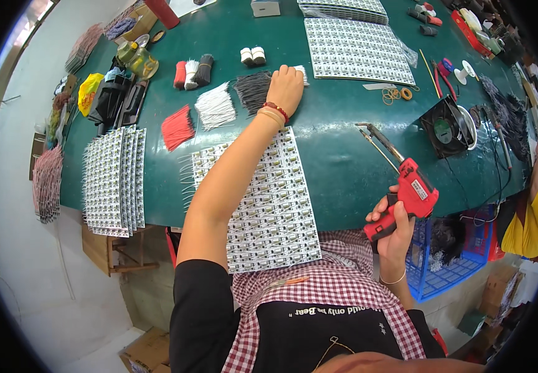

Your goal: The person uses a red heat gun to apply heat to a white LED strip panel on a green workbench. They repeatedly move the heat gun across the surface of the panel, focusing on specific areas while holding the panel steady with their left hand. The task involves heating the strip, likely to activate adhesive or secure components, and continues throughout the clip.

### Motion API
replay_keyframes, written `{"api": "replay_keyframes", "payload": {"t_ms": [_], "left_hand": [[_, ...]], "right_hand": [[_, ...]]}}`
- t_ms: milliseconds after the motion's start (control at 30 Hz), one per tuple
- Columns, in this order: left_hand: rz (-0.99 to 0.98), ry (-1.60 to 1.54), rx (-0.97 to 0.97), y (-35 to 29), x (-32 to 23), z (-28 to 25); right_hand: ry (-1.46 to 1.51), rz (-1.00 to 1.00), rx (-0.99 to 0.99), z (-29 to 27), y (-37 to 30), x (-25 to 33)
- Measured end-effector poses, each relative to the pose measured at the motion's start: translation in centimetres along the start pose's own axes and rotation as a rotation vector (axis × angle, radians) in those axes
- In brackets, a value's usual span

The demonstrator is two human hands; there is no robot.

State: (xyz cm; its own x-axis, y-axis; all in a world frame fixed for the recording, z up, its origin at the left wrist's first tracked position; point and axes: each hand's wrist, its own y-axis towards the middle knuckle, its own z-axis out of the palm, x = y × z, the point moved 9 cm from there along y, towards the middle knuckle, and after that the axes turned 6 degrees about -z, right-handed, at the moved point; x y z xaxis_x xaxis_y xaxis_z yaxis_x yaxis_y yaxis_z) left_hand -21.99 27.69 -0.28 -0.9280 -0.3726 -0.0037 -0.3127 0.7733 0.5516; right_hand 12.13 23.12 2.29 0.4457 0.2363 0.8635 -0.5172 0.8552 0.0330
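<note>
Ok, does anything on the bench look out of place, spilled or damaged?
I see nothing plainly spilled or damaged. Slightly odd: the circuit-board sheet beneath the left forearm juts past the near edge of the green table, over the checked apron, so that end may lack support.

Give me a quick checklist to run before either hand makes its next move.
1. Right hand has the red soldering gun by its handle: ok.
2. Gun tip apart from the circuit-board panel: ok, it is over the green table to the panel's right.
3. Tip hot: cannot tell.
4. Left forearm out of the way of the panel: not ok, it crosses over it.
5. Left hand holding a wire: cannot tell, the fingertips are hidden beside the black wires.
6. Red wires, white wires and black wires in separate piles: ok.
</note>
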Motion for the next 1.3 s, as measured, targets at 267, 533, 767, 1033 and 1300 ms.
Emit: {"api": "replay_keyframes", "payload": {"t_ms": [267, 533, 767, 1033, 1300], "left_hand": [[0.003, -0.271, -0.054, -0.1, 0.7, -1.9], [-0.41, -0.853, 0.235, -7.0, -1.2, -7.1], [-0.451, -1.202, 0.448, -15.4, -9.7, -15.5], [-0.261, -1.052, 0.256, -15.7, -11.0, -19.0], [-0.348, -0.99, 0.53, -14.4, -11.7, -18.4]], "right_hand": [[0.0, -0.025, -0.035, -0.5, -0.4, 0.8], [0.013, -0.029, 0.025, 0.9, -0.2, 0.9], [-0.287, 0.109, 0.108, 5.2, -1.3, -1.2], [-0.648, 0.086, 0.257, 5.6, -2.0, -1.9], [-0.4, 0.228, 0.195, 5.0, -1.3, -0.8]]}}
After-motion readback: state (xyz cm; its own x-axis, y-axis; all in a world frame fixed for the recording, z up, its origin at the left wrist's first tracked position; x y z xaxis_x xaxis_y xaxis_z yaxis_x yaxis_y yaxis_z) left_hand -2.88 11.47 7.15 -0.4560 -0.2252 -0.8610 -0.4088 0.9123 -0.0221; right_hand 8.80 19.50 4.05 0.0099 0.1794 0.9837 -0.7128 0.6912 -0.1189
